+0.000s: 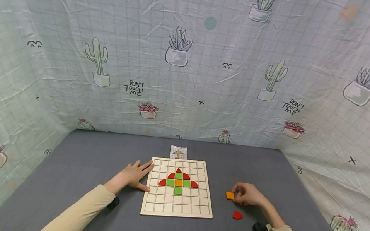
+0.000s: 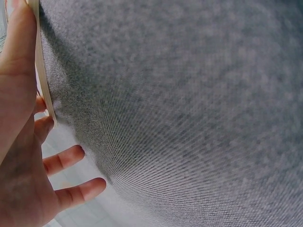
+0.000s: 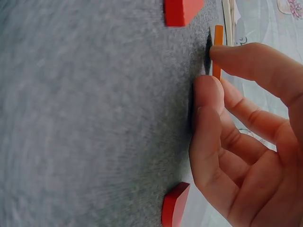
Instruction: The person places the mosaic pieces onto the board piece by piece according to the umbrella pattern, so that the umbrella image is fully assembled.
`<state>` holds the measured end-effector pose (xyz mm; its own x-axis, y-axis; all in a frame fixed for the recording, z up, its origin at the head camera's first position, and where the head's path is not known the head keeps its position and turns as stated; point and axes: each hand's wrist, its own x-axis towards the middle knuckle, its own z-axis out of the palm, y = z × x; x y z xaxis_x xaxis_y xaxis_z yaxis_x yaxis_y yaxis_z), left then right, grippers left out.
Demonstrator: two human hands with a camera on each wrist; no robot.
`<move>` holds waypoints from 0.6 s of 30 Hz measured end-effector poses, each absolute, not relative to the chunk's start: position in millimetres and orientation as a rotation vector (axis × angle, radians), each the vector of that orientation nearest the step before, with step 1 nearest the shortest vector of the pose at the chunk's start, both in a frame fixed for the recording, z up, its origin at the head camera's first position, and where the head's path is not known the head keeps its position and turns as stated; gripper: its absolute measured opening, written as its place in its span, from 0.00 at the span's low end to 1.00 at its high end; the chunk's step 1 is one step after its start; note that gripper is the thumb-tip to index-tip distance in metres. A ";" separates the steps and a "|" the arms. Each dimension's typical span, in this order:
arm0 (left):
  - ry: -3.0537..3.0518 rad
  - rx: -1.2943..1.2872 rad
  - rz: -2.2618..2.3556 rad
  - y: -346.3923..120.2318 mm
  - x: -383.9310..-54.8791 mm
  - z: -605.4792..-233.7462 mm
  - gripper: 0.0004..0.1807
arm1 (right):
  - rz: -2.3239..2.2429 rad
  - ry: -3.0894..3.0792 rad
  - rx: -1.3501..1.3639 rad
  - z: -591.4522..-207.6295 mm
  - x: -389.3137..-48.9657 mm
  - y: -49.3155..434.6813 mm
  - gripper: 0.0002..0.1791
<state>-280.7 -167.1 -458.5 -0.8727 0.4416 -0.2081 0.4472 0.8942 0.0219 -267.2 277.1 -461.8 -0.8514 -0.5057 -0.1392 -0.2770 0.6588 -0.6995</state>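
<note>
A wooden grid board (image 1: 177, 210) lies on the grey tabletop. On it, green squares (image 1: 178, 190), an orange square (image 1: 178, 183) and several red curved and triangular pieces (image 1: 194, 184) form a symmetrical figure. My left hand (image 1: 133, 175) rests at the board's left edge, thumb and fingers spread. To the right of the board, my right hand (image 1: 248, 195) pinches an orange square tile (image 1: 229, 195) between thumb and fingers. The right wrist view shows that tile (image 3: 218, 35) edge-on, close over the cloth.
A red curved piece (image 1: 237, 215) lies just in front of the right hand. Two red pieces appear in the right wrist view, one at the top (image 3: 182, 12) and one at the bottom (image 3: 175, 205). Behind the board lies a printed pattern card (image 1: 178, 152). A cactus-print curtain (image 1: 204, 79) surrounds the table.
</note>
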 end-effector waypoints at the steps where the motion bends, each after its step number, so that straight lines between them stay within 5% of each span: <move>1: 2.853 0.677 -0.045 -167.2 -280.8 -458.7 0.53 | -1.006 2.553 -0.621 -461.8 -267.5 276.6 0.11; 18: 2.854 0.673 -0.066 -167.3 -282.7 -461.0 0.53 | -1.114 2.533 -0.692 -460.5 -263.9 257.2 0.12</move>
